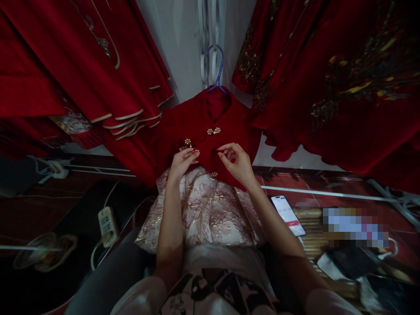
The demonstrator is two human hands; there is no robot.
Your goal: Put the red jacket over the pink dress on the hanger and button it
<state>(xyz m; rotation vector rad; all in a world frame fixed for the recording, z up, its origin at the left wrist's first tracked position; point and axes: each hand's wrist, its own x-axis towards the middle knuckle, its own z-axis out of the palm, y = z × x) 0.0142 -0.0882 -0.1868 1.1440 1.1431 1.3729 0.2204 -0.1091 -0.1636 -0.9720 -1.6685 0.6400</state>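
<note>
A red jacket [183,116] hangs in front of me on a purple hanger [220,65]. Its front carries flower-shaped pearl clasps, one pair [214,131] below the collar and another pearl flower [214,174] near the hem. My left hand [183,162] is closed at the left side of the front, its fingertips pinching a pearl clasp [188,142]. Across from it, my right hand [236,162] is held before the jacket, thumb and index finger close together; anything between them is too small to make out. Pale floral brocade fabric [210,210] spreads below over my lap.
Red garments [124,65] hang at the left, and embroidered red ones [344,87] at the right. A lit phone [288,214] rests on a slatted bamboo surface [311,232]. At the left lies a power strip [107,225]. A white rail [328,193] runs low behind.
</note>
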